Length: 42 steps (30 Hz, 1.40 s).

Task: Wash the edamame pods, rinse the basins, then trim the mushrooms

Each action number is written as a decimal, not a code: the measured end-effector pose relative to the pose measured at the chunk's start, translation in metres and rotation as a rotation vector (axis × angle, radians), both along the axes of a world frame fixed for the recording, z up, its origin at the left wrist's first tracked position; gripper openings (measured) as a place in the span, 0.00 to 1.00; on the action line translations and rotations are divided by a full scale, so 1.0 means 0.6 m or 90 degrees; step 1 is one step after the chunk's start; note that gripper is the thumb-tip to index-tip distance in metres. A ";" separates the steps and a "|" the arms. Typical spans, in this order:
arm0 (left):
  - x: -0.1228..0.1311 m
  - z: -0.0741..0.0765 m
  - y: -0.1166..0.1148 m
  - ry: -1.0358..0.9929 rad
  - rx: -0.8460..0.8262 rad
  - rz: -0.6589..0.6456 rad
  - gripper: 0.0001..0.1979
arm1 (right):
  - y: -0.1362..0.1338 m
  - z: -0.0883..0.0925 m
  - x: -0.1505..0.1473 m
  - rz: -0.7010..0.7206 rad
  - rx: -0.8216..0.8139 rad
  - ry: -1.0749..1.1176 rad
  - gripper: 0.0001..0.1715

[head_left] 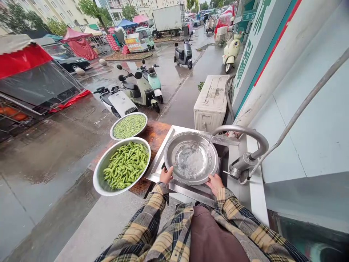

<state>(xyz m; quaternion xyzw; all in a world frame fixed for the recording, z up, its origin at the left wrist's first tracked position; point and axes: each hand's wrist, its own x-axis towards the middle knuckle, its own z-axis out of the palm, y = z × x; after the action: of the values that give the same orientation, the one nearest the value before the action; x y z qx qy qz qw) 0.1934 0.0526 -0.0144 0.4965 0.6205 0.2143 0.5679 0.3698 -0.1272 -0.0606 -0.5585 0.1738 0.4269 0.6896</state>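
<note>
A steel basin [174, 145] sits in a small outdoor sink [174, 133], and water runs into it from a curved faucet [245, 133]. My left hand [165, 175] grips the basin's near left rim. My right hand [215, 183] grips its near right rim. Both hands are closed on the rim. To the left, on a wooden counter [156, 133], stand two steel bowls of green pods: a large near bowl [101, 182] and a smaller far bowl [128, 125].
An air-conditioner unit [211, 103] stands behind the sink. A white and green wall [300, 109] runs along the right, with a hose [305, 105] across it. Scooters [136, 91] are parked on the wet pavement at left. Red tents and vehicles lie farther off.
</note>
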 end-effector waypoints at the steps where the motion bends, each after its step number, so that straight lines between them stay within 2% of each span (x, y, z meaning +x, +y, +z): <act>1: 0.005 0.003 -0.005 -0.005 -0.012 -0.003 0.30 | -0.001 0.000 0.000 0.000 0.000 0.000 0.10; 6: 0.021 0.013 -0.027 -0.009 -0.055 0.010 0.23 | -0.012 0.001 -0.006 0.027 0.004 -0.003 0.13; 10: 0.021 0.008 -0.022 -0.003 -0.095 0.044 0.18 | -0.019 0.000 -0.004 0.069 0.009 -0.004 0.16; 15: 0.024 -0.002 -0.022 -0.009 -0.173 0.021 0.21 | -0.023 0.004 0.003 0.075 0.017 0.003 0.17; 20: 0.037 -0.008 -0.014 -0.044 -0.191 -0.001 0.24 | -0.027 0.005 0.026 -0.003 0.011 0.012 0.09; 26: 0.040 -0.002 -0.007 -0.040 -0.194 0.023 0.23 | -0.037 0.008 0.054 -0.141 0.010 0.028 0.07; 31: 0.040 0.009 -0.010 -0.049 -0.194 0.046 0.23 | -0.047 0.016 0.064 -0.154 0.050 0.072 0.03; 36: 0.040 0.012 -0.009 -0.059 -0.194 0.050 0.23 | -0.044 0.029 0.062 -0.167 0.080 0.087 0.10; 42: 0.039 0.022 -0.012 -0.054 -0.200 0.052 0.23 | -0.035 0.054 0.068 -0.175 0.126 0.088 0.12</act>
<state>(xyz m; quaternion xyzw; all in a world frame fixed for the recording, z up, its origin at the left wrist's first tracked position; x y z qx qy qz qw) 0.2169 0.0455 -0.0013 0.3669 0.6413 0.1584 0.6550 0.4106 -0.1481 -0.0280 -0.4280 0.2528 0.3809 0.7796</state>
